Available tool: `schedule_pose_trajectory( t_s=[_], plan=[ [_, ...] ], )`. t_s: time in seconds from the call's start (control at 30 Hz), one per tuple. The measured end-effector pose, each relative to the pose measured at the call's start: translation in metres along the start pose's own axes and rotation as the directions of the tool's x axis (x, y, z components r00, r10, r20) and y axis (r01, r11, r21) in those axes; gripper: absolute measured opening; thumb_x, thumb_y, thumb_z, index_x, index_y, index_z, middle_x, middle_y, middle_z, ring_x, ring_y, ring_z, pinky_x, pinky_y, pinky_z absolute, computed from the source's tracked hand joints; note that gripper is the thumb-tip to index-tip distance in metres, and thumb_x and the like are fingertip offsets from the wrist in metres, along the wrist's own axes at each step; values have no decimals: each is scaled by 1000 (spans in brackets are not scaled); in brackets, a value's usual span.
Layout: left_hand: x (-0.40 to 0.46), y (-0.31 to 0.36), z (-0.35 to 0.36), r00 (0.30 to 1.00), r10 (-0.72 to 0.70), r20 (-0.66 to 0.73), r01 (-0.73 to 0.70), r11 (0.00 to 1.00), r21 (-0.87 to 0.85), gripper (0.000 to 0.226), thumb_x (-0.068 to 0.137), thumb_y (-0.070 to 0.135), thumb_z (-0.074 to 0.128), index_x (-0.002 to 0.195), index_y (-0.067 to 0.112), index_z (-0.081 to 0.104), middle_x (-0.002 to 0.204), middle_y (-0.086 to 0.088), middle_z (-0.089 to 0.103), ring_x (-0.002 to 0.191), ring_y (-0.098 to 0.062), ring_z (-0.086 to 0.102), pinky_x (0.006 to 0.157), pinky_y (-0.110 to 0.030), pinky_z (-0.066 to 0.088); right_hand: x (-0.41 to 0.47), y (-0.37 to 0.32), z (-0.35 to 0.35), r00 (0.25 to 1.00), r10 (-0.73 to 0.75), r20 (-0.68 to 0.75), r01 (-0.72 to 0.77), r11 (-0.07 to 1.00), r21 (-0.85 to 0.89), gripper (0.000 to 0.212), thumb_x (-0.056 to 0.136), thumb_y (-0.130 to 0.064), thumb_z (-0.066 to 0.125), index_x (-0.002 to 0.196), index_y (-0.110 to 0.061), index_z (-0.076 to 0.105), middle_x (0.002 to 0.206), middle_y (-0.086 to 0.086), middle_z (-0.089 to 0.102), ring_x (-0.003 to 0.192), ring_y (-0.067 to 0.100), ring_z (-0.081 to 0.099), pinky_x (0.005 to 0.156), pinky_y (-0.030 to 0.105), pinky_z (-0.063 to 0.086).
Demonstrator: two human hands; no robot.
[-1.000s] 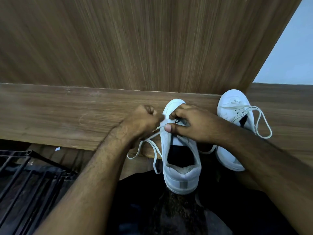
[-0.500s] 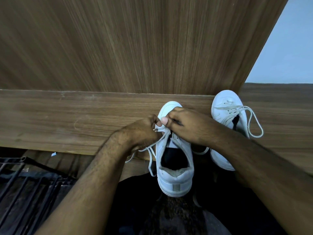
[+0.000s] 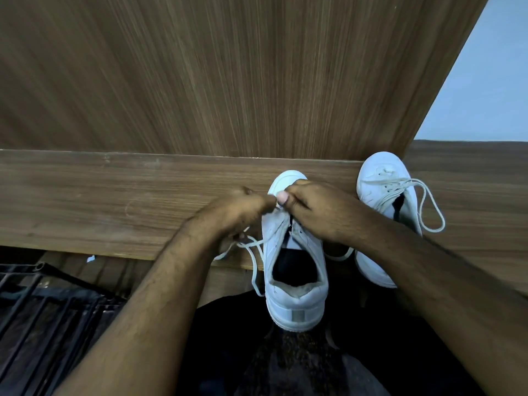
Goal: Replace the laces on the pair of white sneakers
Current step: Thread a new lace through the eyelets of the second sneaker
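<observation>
Lacing the near white leather sneaker (image 3: 295, 270), centre frame.
Left hand (image 3: 237, 211) and right hand (image 3: 311, 210) are both pinching its white lace (image 3: 254, 252) near the toe; upper eyelets are sitting empty, while the second white sneaker (image 3: 383, 195), right, is looking laced.

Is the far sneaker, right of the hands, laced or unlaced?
Laced. The far sneaker has a white lace crossing its eyelets, with a loose loop trailing off its right side onto the wooden surface. Whether it is knotted cannot be told.

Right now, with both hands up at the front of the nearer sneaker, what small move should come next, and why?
Probably draw the lace through. Both the left hand and right hand pinch near the toe of the near sneaker, and slack hangs loose on its left. The other sneaker looks laced.
</observation>
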State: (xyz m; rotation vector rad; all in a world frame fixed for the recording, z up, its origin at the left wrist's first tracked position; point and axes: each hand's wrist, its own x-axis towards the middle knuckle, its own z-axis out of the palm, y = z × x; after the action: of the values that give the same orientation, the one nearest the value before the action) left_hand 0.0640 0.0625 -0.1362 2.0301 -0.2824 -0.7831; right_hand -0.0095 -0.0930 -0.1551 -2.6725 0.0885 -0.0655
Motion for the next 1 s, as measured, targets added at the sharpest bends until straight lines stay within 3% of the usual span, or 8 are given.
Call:
schedule_pose_trajectory(
  t_s=[0.13,0.23,0.37,0.43,0.6,0.77,0.83,1.0],
  plan=[
    [-9,14,-5,998,62,-2,-58,920,-388,22,96,27,61,82,13,69,63,0,64,44,-9,53,45,-15,41,-4,-5,-8,991,32,-133,-6,981,195,41,100,-55,37,81,-28,61,79,-11,59,73,1,56,65,25,41],
    [-12,15,-3,975,198,104,-149,922,-358,49,104,49,39,100,15,74,68,9,75,75,-2,69,79,-17,50,-4,-7,-12,955,91,-281,-6,958,288,41,99,-56,41,92,-23,64,81,-6,63,72,11,60,62,31,43],
    [-6,15,6,934,354,49,-343,926,-156,76,84,89,28,132,42,63,164,9,29,153,-8,15,124,-50,16,-1,-10,-13,937,236,-258,-47,816,576,56,94,-70,41,89,-22,71,82,6,74,80,22,72,80,48,58],
    [-2,13,12,903,429,31,-428,903,-22,71,78,95,19,133,62,50,168,14,6,154,-6,-10,124,-55,-1,-3,-16,-12,954,248,-168,-59,705,706,54,95,-66,43,90,-21,73,86,0,76,86,13,73,88,43,56],
    [-11,24,16,848,518,-113,-528,804,-273,65,94,76,18,154,55,4,167,18,-4,149,5,6,125,-45,18,-4,-25,-17,957,263,-119,-26,488,872,49,95,-61,51,72,-20,65,85,1,71,89,15,66,98,45,51],
    [-5,26,-9,828,430,-361,-556,541,-631,57,107,45,38,157,40,13,114,-15,72,112,-28,70,89,-37,52,-7,-22,-31,916,377,-136,10,317,948,44,99,-51,51,66,-22,49,77,-1,61,81,12,59,78,28,46],
    [-4,21,-9,819,442,-366,-573,660,-485,47,109,43,31,155,35,26,97,-9,76,103,-23,72,87,-35,51,-8,-21,-31,935,320,-153,18,389,921,40,100,-47,52,70,-20,53,77,0,63,80,13,63,78,30,47],
    [-6,18,16,865,475,-161,-502,822,-269,53,99,68,23,151,54,27,150,5,47,129,-6,54,107,-32,48,-10,-37,-12,983,111,-147,49,611,790,24,101,-41,53,98,-20,64,91,-2,70,88,10,66,85,35,51]
  ],
)
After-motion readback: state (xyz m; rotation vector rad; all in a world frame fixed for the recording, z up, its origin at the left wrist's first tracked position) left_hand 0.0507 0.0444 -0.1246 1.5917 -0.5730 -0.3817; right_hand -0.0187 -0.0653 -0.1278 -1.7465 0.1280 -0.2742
